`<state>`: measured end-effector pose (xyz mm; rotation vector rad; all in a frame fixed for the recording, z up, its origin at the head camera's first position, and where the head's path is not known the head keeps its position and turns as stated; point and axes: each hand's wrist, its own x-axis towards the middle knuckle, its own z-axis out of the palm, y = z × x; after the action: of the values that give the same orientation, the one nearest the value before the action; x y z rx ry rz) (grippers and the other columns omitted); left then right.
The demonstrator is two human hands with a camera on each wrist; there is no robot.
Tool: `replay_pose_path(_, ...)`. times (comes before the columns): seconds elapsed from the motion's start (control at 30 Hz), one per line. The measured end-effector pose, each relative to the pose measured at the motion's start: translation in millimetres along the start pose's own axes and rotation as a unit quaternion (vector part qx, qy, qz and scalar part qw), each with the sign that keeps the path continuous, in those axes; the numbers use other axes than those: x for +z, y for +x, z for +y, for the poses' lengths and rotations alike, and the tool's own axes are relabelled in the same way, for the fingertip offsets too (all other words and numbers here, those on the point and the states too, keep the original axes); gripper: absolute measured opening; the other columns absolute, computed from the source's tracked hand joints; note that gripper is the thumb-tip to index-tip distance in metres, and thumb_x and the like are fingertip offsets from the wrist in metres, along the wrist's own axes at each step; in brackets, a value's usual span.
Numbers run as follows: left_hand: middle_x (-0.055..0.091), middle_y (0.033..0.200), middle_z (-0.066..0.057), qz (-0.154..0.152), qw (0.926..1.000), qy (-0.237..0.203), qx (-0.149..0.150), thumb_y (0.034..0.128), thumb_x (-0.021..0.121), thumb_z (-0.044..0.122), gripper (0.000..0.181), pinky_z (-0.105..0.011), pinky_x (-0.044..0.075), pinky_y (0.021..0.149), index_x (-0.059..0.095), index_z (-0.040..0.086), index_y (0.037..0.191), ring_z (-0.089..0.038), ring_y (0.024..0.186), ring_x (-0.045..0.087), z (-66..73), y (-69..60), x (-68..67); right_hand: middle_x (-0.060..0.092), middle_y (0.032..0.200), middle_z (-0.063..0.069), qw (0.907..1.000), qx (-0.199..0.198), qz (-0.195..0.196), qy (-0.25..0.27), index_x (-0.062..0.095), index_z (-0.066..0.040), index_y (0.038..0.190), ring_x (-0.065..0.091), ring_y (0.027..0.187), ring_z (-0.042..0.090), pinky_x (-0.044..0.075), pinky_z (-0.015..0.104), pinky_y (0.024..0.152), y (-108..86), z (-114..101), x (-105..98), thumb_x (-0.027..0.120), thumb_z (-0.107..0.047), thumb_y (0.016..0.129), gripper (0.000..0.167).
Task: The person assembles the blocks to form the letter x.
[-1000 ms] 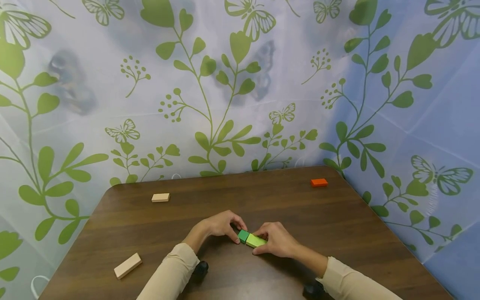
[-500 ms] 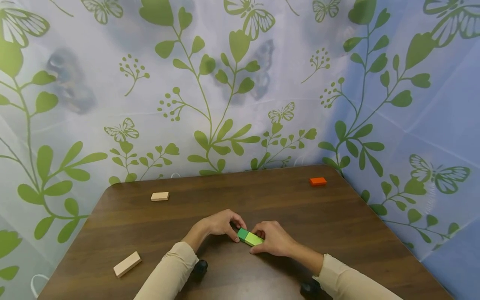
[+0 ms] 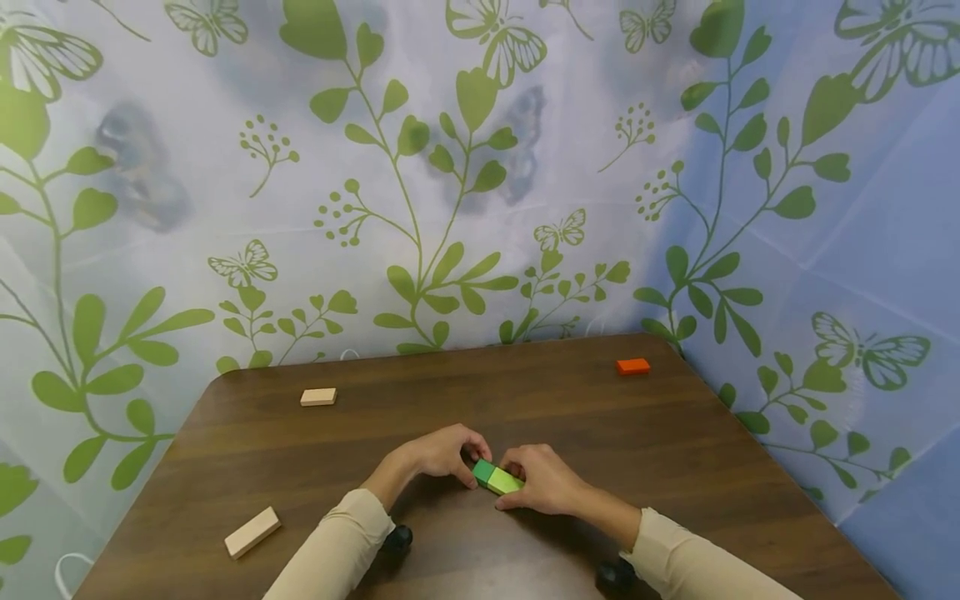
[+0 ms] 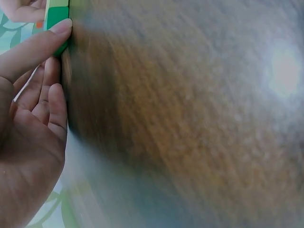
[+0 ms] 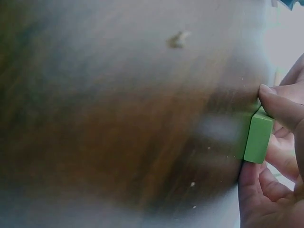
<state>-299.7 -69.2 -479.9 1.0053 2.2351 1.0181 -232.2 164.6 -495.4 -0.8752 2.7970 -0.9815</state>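
Note:
In the head view, a dark green block (image 3: 483,472) and a light green block (image 3: 505,481) lie end to end on the brown table, with their ends meeting. My left hand (image 3: 444,451) pinches the dark green one between thumb and fingers. From the other side, my right hand (image 3: 546,482) grips the light green one, covering its right end. The left wrist view shows the thumb on the dark green block (image 4: 58,18), with the light green block (image 4: 58,4) just beyond. An end of the light green block (image 5: 259,137) shows between the fingers in the right wrist view.
One pale wooden block (image 3: 252,532) lies at the table's left front and another (image 3: 318,397) at the back left. An orange block (image 3: 633,367) sits near the back right corner. A patterned curtain (image 3: 420,167) hangs behind the table (image 3: 420,383).
The right hand has shifted slightly left with the light green block. The two blocks, a little out of line a second ago, now sit more evenly in a row. The left hand has hardly moved.

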Motion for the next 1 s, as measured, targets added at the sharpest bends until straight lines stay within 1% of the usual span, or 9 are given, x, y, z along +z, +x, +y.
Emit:
replay_pose_path(0.2, 0.068, 0.098, 0.005, 0.000, 1.0000, 0.002, 0.003, 0.0790, 0.088, -0.004, 0.032, -0.029, 0.051, 0.087, 0.074, 0.011, 0.104, -0.018, 0.098, 0.061, 1.6, -1.0, -0.1, 0.060, 0.079, -0.012, 0.9999, 0.000, 0.000, -0.013, 0.074, -0.012, 0.098, 0.054, 0.070, 0.003, 0.048, 0.024, 0.061, 1.4, -3.3, -1.1, 0.096, -0.033, 0.074, 0.039)
replay_pose_path(0.37, 0.067, 0.102, 0.003, 0.007, 1.0000, 0.001, 0.007, 0.0785, 0.088, -0.003, 0.035, -0.031, 0.051, 0.089, 0.073, 0.007, 0.108, -0.019, 0.101, 0.061, 1.5, -2.1, -1.0, 0.060, 0.078, -0.011, 0.9999, -0.002, -0.005, -0.015, 0.075, -0.011, 0.100, 0.053, 0.068, 0.002, 0.048, 0.023, 0.059, 2.5, -2.6, -3.3, 0.095, -0.037, 0.075, 0.041)
replay_pose_path(0.43, 0.067, 0.105, 0.002, 0.013, 0.9999, -0.002, 0.003, 0.0779, 0.089, -0.002, 0.038, -0.034, 0.051, 0.091, 0.072, 0.006, 0.111, -0.019, 0.102, 0.060, 0.1, -4.0, -2.0, 0.061, 0.078, -0.011, 0.9998, -0.008, -0.007, -0.015, 0.075, -0.011, 0.101, 0.054, 0.067, 0.002, 0.048, 0.023, 0.059, 3.0, -1.5, -5.9, 0.093, -0.040, 0.078, 0.042)
replay_pose_path(0.53, 0.067, 0.112, 0.001, 0.021, 0.9997, -0.007, -0.010, 0.0777, 0.090, 0.001, 0.043, -0.038, 0.049, 0.095, 0.072, 0.007, 0.116, -0.021, 0.106, 0.060, -2.6, -10.7, -5.5, 0.064, 0.079, -0.011, 0.9994, -0.026, -0.019, -0.007, 0.075, -0.008, 0.106, 0.057, 0.069, 0.002, 0.050, 0.024, 0.061, 3.9, 1.1, -12.0, 0.086, -0.041, 0.086, 0.040)
replay_pose_path(0.67, 0.066, 0.120, -0.003, 0.029, 0.9994, -0.010, -0.018, 0.0792, 0.090, 0.005, 0.048, -0.047, 0.048, 0.100, 0.069, 0.005, 0.123, -0.027, 0.112, 0.060, -5.0, -26.6, -14.4, 0.070, 0.088, -0.009, 0.9965, -0.061, -0.054, 0.021, 0.073, -0.004, 0.120, 0.064, 0.076, 0.003, 0.054, 0.025, 0.068, 7.1, 6.7, -22.8, 0.074, -0.034, 0.098, 0.038)
replay_pose_path(0.77, 0.066, 0.125, -0.008, 0.040, 0.9990, -0.012, -0.016, 0.0808, 0.090, 0.007, 0.052, -0.053, 0.046, 0.102, 0.067, 0.002, 0.128, -0.031, 0.117, 0.059, -6.2, -43.0, -24.0, 0.071, 0.099, -0.004, 0.9916, -0.087, -0.084, 0.045, 0.069, -0.003, 0.130, 0.065, 0.085, 0.006, 0.055, 0.027, 0.074, 12.3, 12.2, -31.4, 0.069, -0.025, 0.102, 0.036)
replay_pose_path(0.87, 0.064, 0.129, -0.015, 0.052, 0.9984, -0.018, -0.010, 0.0827, 0.088, 0.008, 0.056, -0.058, 0.045, 0.102, 0.063, -0.002, 0.131, -0.035, 0.121, 0.058, -6.5, -63.8, -34.1, 0.070, 0.110, 0.003, 0.9861, -0.097, -0.118, 0.065, 0.068, -0.005, 0.135, 0.065, 0.094, 0.010, 0.054, 0.029, 0.081, 18.2, 18.5, -37.1, 0.069, -0.020, 0.102, 0.036)
replay_pose_path(0.93, 0.063, 0.131, -0.018, 0.061, 0.9979, -0.021, -0.005, 0.0832, 0.088, 0.008, 0.057, -0.060, 0.044, 0.102, 0.061, -0.003, 0.133, -0.038, 0.123, 0.058, -6.8, -80.2, -39.6, 0.068, 0.116, 0.006, 0.9825, -0.097, -0.138, 0.078, 0.068, -0.008, 0.136, 0.064, 0.100, 0.013, 0.054, 0.030, 0.085, 21.9, 21.8, -39.4, 0.070, -0.019, 0.101, 0.037)
replay_pose_path(1.0, 0.062, 0.132, -0.019, 0.078, 0.9968, -0.020, -0.004, 0.0839, 0.088, 0.009, 0.058, -0.060, 0.044, 0.101, 0.061, -0.003, 0.133, -0.038, 0.124, 0.057, -7.4, -98.4, -44.1, 0.068, 0.120, 0.007, 0.9796, -0.095, -0.154, 0.088, 0.069, -0.008, 0.137, 0.064, 0.104, 0.016, 0.053, 0.030, 0.088, 25.7, 24.4, -39.7, 0.071, -0.018, 0.100, 0.038)
